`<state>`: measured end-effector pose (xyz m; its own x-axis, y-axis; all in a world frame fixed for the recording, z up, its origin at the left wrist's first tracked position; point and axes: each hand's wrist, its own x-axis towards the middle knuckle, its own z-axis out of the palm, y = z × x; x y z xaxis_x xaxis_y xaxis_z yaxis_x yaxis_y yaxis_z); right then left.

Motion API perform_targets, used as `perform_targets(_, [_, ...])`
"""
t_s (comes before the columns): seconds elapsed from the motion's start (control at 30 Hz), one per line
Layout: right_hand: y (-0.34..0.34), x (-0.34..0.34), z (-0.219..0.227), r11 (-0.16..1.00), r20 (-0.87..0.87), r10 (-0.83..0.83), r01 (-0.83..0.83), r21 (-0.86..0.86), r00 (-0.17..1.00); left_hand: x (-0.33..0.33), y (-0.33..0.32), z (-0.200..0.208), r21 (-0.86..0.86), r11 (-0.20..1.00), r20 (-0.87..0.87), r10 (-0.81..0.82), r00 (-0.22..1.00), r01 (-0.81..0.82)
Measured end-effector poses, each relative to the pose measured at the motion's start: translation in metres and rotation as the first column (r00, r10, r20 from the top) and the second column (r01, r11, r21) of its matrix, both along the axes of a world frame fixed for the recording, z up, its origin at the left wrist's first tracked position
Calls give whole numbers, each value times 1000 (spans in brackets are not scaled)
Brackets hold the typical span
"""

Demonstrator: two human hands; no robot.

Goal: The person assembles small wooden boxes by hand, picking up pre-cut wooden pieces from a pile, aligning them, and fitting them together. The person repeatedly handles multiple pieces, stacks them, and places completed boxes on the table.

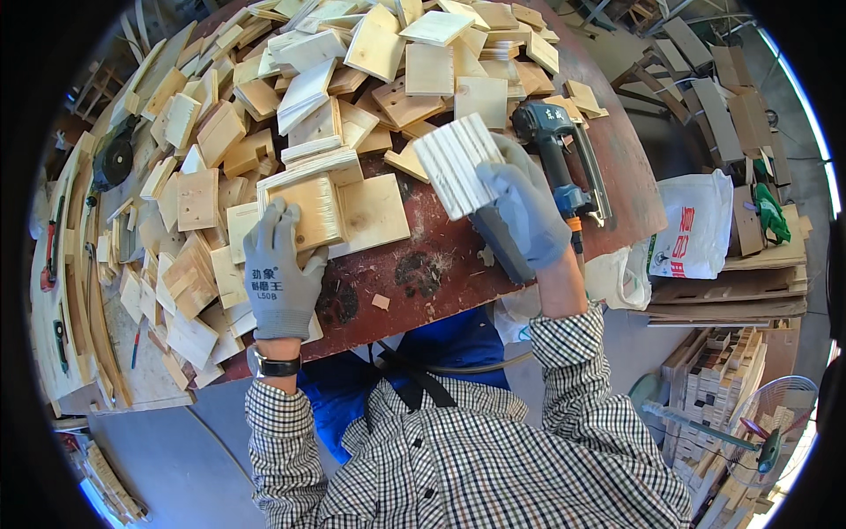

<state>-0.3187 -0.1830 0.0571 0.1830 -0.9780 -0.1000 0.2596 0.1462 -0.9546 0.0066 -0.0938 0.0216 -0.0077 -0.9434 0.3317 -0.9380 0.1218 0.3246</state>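
My left hand [280, 278], in a grey glove, grips the near left edge of a small wooden block [310, 212] that lies among flat wood pieces on the table. Its thumb is spread along the block's near side. Held up above the table in my gloved right hand [527, 207] is a square plywood block [456, 166], its striped, layered face showing. A black nail gun [555, 150] lies just right of that hand. Below the right hand a dark grey elongated thing [500, 242] shows, partly covered by the hand.
A heap of wood pieces [429, 70] covers the far and left parts of the dark red table [414, 291]. A tape measure [115, 163] and a red-handled tool [48, 256] lie at the left. Right of the table are a white bag [692, 225], stacked boards and a fan [775, 423].
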Motion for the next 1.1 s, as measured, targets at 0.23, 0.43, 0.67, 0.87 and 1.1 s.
perform_targets(0.23, [39,23,-1,973,-778,-32,-158,-167,628,-2,-5,-1,-30,1000,20,-3,1000,3])
perform_targets(0.43, [51,27,-28,802,-846,-361,-332,-496,391,0,-2,1,-21,1000,-1,-1,1000,1])
perform_targets(0.67, [45,32,-40,803,-839,-464,-264,-534,285,-1,-2,-1,-14,1000,-10,2,1000,-2])
perform_targets(0.87, [48,44,-30,872,-899,-415,-222,-437,139,-1,-1,0,-11,1000,-31,-13,999,12])
perform_targets(1.1, [47,38,-25,880,-920,-360,-271,-389,153,0,4,-2,-18,1000,-35,9,999,-9])
